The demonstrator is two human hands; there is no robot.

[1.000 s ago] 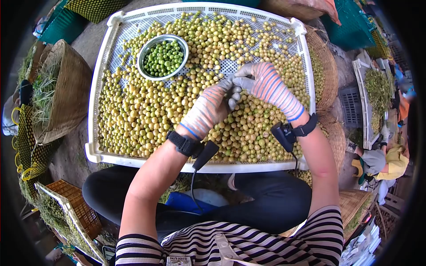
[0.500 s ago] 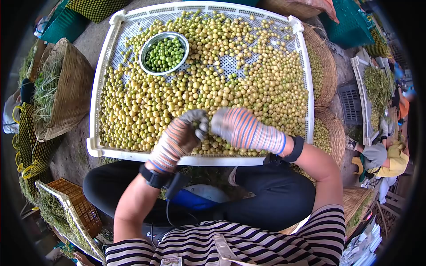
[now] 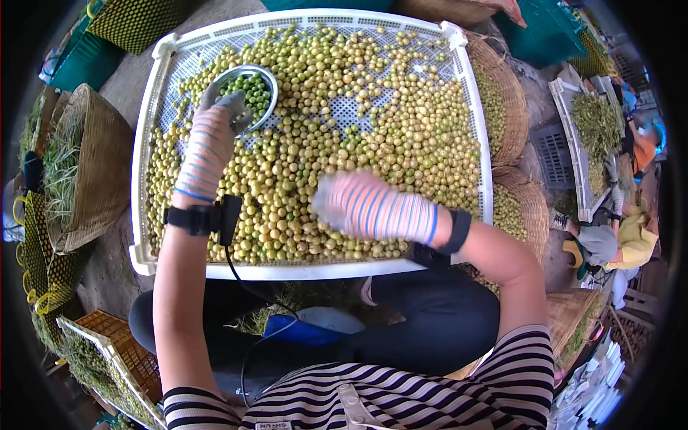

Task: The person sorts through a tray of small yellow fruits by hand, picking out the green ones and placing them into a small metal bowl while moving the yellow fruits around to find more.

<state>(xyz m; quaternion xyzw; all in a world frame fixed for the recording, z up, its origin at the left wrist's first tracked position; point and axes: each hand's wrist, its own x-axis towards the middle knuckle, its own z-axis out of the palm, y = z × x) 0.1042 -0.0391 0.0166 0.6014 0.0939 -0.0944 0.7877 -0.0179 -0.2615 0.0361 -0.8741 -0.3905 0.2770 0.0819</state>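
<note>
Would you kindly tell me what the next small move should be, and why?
Perhaps the left hand should open over the bowl, releasing anything it holds: it reaches over the edge, and green fruit lies inside. Whether it holds anything, I cannot tell.

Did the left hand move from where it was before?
Yes: against the white tray, the left hand has moved leftward and farther from the near edge, to the bowl.

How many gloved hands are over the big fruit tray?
2: the left hand at the metal bowl, the right hand over the yellowish fruit. None appears hidden.
</note>
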